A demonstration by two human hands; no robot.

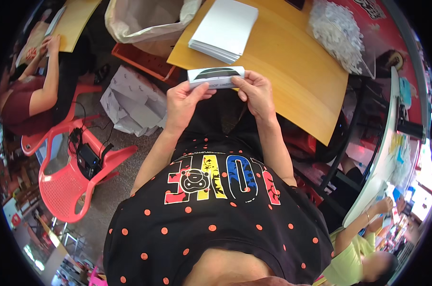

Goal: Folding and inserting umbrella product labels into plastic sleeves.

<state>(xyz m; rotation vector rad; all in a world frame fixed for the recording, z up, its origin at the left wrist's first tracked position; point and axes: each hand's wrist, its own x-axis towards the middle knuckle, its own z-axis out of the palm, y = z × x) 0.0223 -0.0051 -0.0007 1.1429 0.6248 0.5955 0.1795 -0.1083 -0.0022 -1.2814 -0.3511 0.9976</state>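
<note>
a: sleeve point(216, 77), white card with a dark curved shape, pinched at each end by left hand point(183, 101) and right hand point(255, 93) over the wooden table point(292, 66) edge.

b: held level, probably for folding; white sheet stack point(225, 29) waits just beyond.
</note>
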